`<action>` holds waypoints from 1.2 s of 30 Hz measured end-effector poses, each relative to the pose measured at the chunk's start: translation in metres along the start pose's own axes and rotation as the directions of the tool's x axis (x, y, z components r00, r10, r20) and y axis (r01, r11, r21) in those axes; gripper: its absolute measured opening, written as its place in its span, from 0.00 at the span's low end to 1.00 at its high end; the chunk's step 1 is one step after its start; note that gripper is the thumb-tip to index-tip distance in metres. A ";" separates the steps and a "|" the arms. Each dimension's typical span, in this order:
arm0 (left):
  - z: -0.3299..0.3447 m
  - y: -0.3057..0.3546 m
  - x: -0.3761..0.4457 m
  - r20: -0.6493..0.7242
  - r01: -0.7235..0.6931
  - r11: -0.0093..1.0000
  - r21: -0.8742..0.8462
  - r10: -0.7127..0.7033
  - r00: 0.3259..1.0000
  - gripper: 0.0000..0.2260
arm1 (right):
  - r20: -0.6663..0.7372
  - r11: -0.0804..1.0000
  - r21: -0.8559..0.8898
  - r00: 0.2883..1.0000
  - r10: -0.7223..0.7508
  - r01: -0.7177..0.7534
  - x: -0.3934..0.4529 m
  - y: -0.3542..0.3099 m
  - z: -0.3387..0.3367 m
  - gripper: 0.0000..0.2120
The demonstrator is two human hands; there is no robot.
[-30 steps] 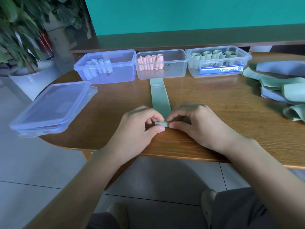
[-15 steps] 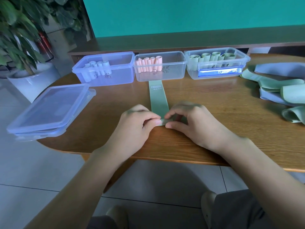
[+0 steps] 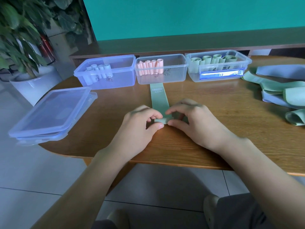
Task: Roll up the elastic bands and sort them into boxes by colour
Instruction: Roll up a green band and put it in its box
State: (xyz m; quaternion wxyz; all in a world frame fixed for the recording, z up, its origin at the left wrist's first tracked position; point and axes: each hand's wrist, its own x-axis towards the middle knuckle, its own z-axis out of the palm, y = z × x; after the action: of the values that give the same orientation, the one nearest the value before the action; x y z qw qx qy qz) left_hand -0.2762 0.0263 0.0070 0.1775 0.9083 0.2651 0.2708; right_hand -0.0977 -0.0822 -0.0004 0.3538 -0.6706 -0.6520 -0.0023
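Elastic band, pale green and flat (image 3: 159,103), lies stretched on the brown wooden surface (image 3: 214,129), its far end just before the clear plastic box of pink rolls (image 3: 162,70) and its near end curled into a small tight roll (image 3: 160,120). Both hands pinch that roll between thumb and fingertips: the left hand (image 3: 140,124) at its left end, the right hand (image 3: 191,121) at its right. If one hand pushes ahead of the other, the roll will likely run crooked and cone out sideways. A slack pinch could let the springy band uncoil. Once rolled, it belongs in the clear box of green rolls (image 3: 217,66) on the right, not the box directly ahead, an easy slip.
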 end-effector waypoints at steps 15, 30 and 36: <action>0.002 -0.004 0.012 -0.001 -0.013 1.000 0.003 0.013 1.000 0.08 | 0.073 0.997 -0.061 0.995 0.061 -0.057 0.015 0.007 0.005 0.11; 0.010 -0.012 0.022 -0.043 -0.031 0.999 0.043 0.033 0.999 0.16 | 0.016 0.998 -0.024 0.998 0.056 -0.055 0.019 0.013 0.010 0.15; 0.010 -0.013 0.023 -0.041 -0.043 0.999 0.027 0.044 0.998 0.11 | 0.006 0.996 -0.050 0.998 0.068 -0.068 0.021 0.015 0.015 0.16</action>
State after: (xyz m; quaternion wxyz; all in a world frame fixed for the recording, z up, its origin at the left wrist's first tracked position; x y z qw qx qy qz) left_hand -0.2582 0.0482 0.0021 0.1544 0.9102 0.2525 0.2898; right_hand -0.0879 -0.0555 -0.0094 0.3342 -0.7010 -0.6300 -0.0039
